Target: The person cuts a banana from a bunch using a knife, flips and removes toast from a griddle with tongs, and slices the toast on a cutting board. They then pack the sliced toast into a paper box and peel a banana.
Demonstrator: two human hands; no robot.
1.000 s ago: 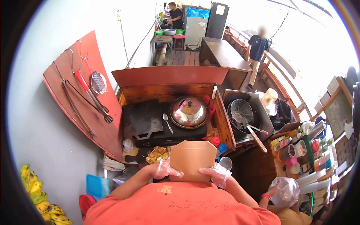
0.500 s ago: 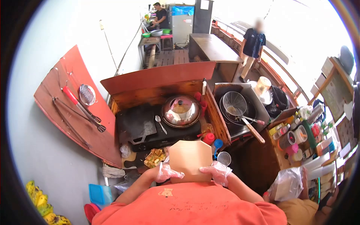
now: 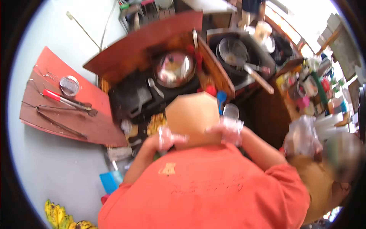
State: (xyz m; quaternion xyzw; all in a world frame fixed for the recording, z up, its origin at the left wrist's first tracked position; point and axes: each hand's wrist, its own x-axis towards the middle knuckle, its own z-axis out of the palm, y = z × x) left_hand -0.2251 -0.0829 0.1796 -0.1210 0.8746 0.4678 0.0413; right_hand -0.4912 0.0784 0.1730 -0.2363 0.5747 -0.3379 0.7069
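Note:
A brown cardboard food box [image 3: 192,114] with its flaps spread upward is held in front of my chest. My left hand [image 3: 169,138], in a see-through plastic glove, grips its left lower side with the thumb across the near face. On the opposite side, my right hand [image 3: 227,130], gloved too, pinches the box the same way. Cut golden-brown food pieces [image 3: 156,124] lie just beyond my left hand. A see-through cup [image 3: 231,111], a blue-topped bottle [image 3: 221,97] and a red bottle [image 3: 210,90] stand past my right hand. The inside of the box is hard to make out.
A lidded pan [image 3: 174,69] sits on the black stove, with a spoon [image 3: 155,87] beside it. To the right, a wire strainer [image 3: 233,51] rests over a wok. Utensils hang on a red board [image 3: 72,103] at left. Another person [image 3: 316,179] is close at my right.
My view has tipped downward and turned, with some blur. Both hands still hold the box, which appears higher in view. A person at right has moved, and their head is now visible.

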